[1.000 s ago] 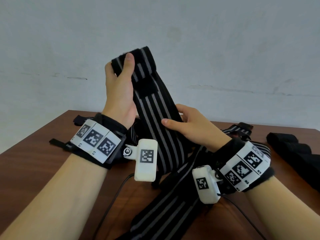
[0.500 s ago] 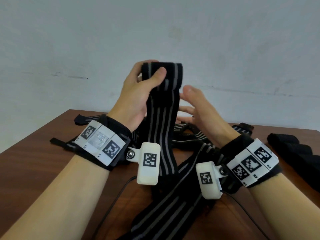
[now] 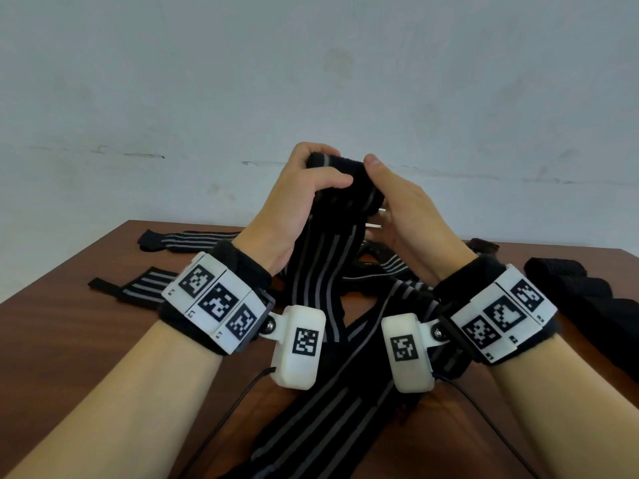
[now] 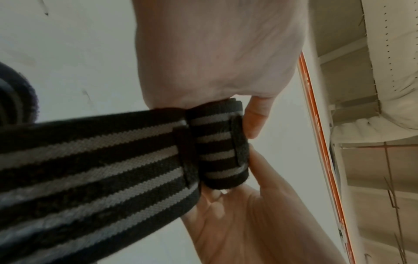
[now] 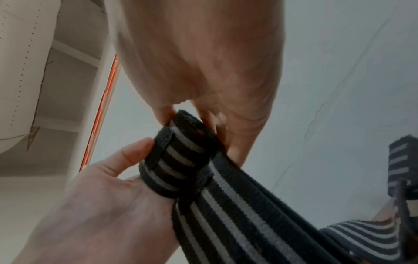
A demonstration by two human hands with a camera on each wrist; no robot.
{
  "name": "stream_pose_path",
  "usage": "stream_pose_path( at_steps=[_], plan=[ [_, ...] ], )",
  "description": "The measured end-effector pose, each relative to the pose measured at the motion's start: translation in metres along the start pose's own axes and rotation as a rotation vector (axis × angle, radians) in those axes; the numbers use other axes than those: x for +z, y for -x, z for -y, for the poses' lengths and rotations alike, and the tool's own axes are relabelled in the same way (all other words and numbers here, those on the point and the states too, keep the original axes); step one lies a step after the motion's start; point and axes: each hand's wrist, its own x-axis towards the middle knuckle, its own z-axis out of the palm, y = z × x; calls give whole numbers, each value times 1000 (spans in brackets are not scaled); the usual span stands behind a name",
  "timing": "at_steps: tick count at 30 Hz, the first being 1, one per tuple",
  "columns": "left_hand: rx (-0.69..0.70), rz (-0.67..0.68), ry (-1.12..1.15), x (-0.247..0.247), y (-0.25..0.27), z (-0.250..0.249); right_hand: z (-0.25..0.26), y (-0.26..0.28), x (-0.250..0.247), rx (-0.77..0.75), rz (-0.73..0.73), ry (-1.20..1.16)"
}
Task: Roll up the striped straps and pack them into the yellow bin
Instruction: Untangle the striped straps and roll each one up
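A black strap with grey stripes [image 3: 321,271] hangs from both hands above the brown table [image 3: 69,323]. Its top end is turned over into a small tight roll [image 3: 340,174], also seen as the roll [image 4: 217,146] in the left wrist view and the roll [image 5: 181,160] in the right wrist view. My left hand [image 3: 321,167] pinches the roll's left side, thumb in front. My right hand [image 3: 380,191] grips its right side, thumb on top and fingers behind. The yellow bin is not in view.
Other striped straps lie flat on the table, one at the far left [image 3: 193,238] and one nearer [image 3: 145,286], with more tangled under my wrists [image 3: 328,409]. Dark folded fabric pieces [image 3: 581,292] sit at the right edge.
The strap's top end has come down and been turned over into a small roll. My right hand rose from the strap's middle and now grips that end with the left.
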Motion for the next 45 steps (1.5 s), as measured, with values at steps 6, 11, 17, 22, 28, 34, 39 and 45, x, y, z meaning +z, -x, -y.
stream_pose_path(
  at_steps=[6,11,17,22,28,34,39,45],
  plan=[
    [-1,-9,38,-2,-1,4,-4,-1,-2,-15,7,-69],
    [-5,-54,64,-7,-4,2,-4,-2,-4,-55,-10,-159],
    [-124,168,-161,-11,-1,1,-5,-4,-10,-106,-111,-133],
    [-104,158,-190,-21,-6,3,-5,-5,-17,-93,-79,-182],
    [-94,181,-173,-22,-1,-1,-5,-3,-17,-87,-49,-191],
    [-82,60,-208,-19,-1,3,-9,-4,-15,-54,-31,-124],
    [-83,28,-221,-23,-4,7,-12,-8,-17,-16,22,-17],
    [-45,39,-233,-19,-6,8,-16,-11,-24,-164,-35,6]
  ],
)
